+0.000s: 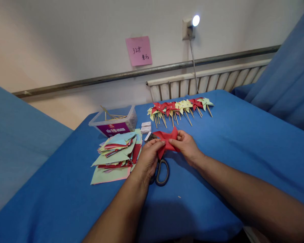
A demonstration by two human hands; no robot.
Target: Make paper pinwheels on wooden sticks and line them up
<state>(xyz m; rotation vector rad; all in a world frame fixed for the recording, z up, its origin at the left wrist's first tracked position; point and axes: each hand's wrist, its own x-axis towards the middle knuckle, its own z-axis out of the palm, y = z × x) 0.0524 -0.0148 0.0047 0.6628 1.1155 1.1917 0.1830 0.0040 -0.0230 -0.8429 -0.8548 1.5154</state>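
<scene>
You are working over a table draped in a blue cloth [230, 141], its near edge cut off by the bottom of the view. Toward its left side lies a loose stack of paper squares [118, 153] in green, red, pink and pale blue. Along the far edge a row of finished pinwheels [179, 107] in red and pale yellow rests on wooden sticks. At the far left corner stands a clear plastic tub [115, 121] holding more sticks; its purple label carries print too small to read. On the wall behind hangs a pink note [138, 50] with handwriting that seems to start "32", the rest not legible.

Near the middle of the table, your left hand [148, 158] and right hand [187, 145] both pinch the folded red paper [167, 139], fingertips closed on its flaps from either side, holding it just above the cloth. Your left wrist hides part of the black-handled scissors [162, 172] lying beneath. Just beyond the paper sit small white boxes [146, 127], any markings on them unreadable.
</scene>
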